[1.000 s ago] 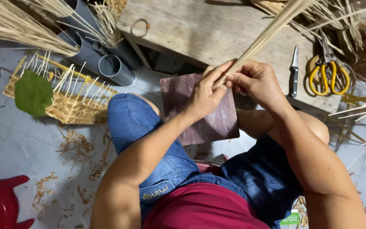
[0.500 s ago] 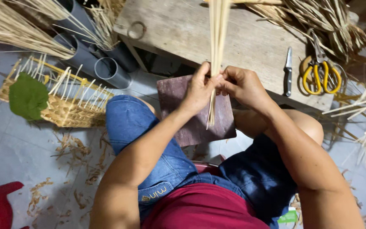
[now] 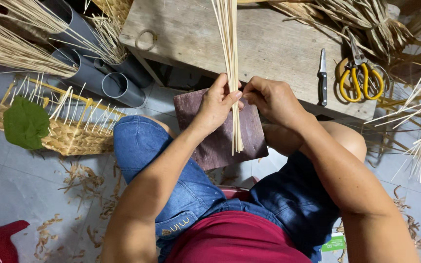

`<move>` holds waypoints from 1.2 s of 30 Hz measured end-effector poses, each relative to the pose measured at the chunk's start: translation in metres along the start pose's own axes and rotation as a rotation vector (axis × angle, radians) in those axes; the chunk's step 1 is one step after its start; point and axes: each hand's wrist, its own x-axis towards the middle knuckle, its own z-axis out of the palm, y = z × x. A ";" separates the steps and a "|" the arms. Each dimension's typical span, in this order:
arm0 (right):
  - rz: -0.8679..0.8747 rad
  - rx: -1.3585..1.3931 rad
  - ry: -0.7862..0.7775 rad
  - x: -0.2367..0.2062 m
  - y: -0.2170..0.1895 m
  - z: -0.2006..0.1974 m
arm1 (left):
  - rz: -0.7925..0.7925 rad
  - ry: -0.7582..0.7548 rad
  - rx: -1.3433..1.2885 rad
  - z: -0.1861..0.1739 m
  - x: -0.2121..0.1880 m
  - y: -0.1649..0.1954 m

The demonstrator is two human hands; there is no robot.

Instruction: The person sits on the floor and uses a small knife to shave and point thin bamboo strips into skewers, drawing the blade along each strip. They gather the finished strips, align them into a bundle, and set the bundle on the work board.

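On our lap lies a board [image 3: 215, 141], the table [image 3: 269, 44] just beyond it. A knife [image 3: 322, 78] and scissors [image 3: 359, 80] lie on the table's right end. Far left on the floor sit a basket [image 3: 69, 134] and pipes [image 3: 108, 80].

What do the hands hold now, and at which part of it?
The left hand and right hand pinch a bundle of thin pale sticks in its lower part, the bottom ends hanging just below.
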 end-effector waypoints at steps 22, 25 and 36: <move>-0.150 -0.159 0.153 0.005 0.002 0.003 | 0.140 -0.002 -0.218 -0.005 0.004 -0.001; -0.049 0.077 -0.026 0.000 0.006 0.001 | 0.132 0.002 -0.190 -0.010 0.003 -0.004; -0.057 -0.172 0.344 0.005 0.013 0.004 | 0.199 0.067 -0.285 0.016 0.001 -0.006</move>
